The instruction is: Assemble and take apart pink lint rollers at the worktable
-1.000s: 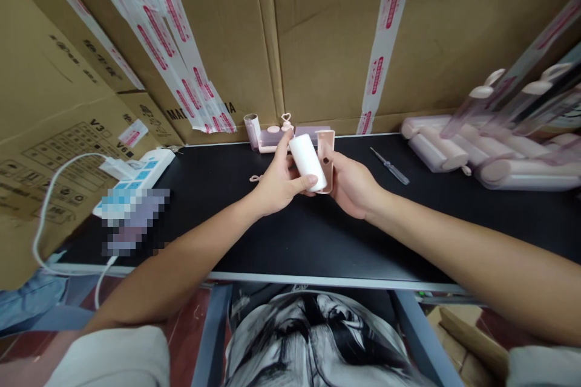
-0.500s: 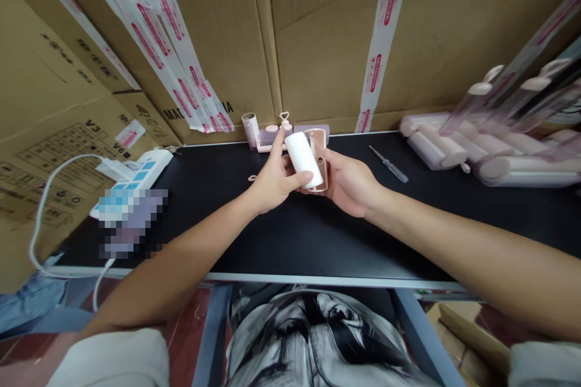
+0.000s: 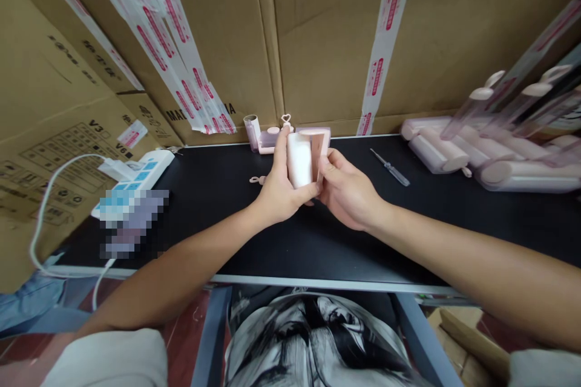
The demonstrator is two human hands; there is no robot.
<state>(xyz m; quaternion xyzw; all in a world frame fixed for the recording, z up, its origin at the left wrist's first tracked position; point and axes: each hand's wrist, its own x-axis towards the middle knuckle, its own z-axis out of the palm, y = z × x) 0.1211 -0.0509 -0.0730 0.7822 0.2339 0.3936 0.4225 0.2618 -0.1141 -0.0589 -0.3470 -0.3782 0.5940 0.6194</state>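
White cylinder (image 3: pixel 299 160), smooth-sided and nearly upright, is held above the black tabletop (image 3: pixel 272 248). Left hand (image 3: pixel 279 193): wrapped around the cylinder, fingers along its left side, thumb across its lower end. Right hand (image 3: pixel 349 190): grasping the pink casing (image 3: pixel 323 148), immediately right of the cylinder. Whether the cylinder sits inside the casing or only against it cannot be told from this angle.

Principal risk: the cylinder could slide downward should the left grip slacken, its surface appearing to offer little purchase. Second: the casing wall looks thin and could flex or crack if squeezed against a misaligned cylinder. Third: digits of both hands crowd the cylinder's lower right; a pinch is possible if the parts come together abruptly.

Left of the cylinder, near the left hand, a small loop-ended piece (image 3: pixel 256 180) could be swept aside by a lowered wrist. Right of the cylinder, beyond the right hand, a screwdriver (image 3: pixel 390 167) lies loose and could be knocked. Far right of it, piled pink rollers (image 3: pixel 458 148) could roll if bumped.
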